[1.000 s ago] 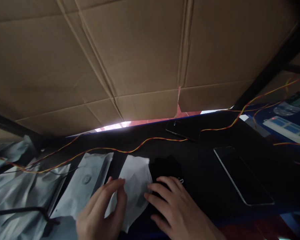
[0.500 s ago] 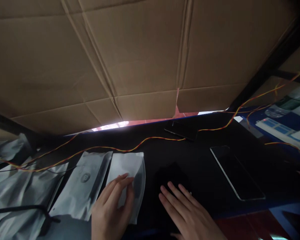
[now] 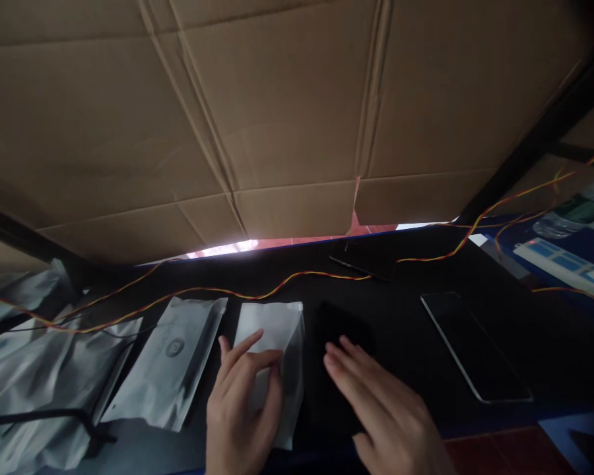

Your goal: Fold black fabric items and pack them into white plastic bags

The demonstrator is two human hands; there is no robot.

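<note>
A frosted zip bag [image 3: 291,330] with a white panel lies flat on the black table mat. My left hand [image 3: 245,396] is over it, thumb and index finger pinched on the bag, the other fingers raised. To its right, my right hand [image 3: 386,402] is open, fingers stretched out and lying close together. Its fingertips are at a very dark patch [image 3: 344,323] on the mat; whether this is a black item or shadow I cannot tell. Left of the zip bag lies another frosted bag [image 3: 168,363] with a round dark logo.
A phone with a dark screen [image 3: 475,349] lies on the right. Behind it are a dark flat device [image 3: 363,260] and a twisted red-yellow wire [image 3: 297,277]. More frosted bags [image 3: 44,389] pile up at left. Cardboard [image 3: 287,119] walls the back; a plastic bottle [image 3: 569,218] lies far right.
My left hand and the zip bag have shifted right, towards my right hand. My right hand's fingers have drawn closer together. The view has shifted slightly.
</note>
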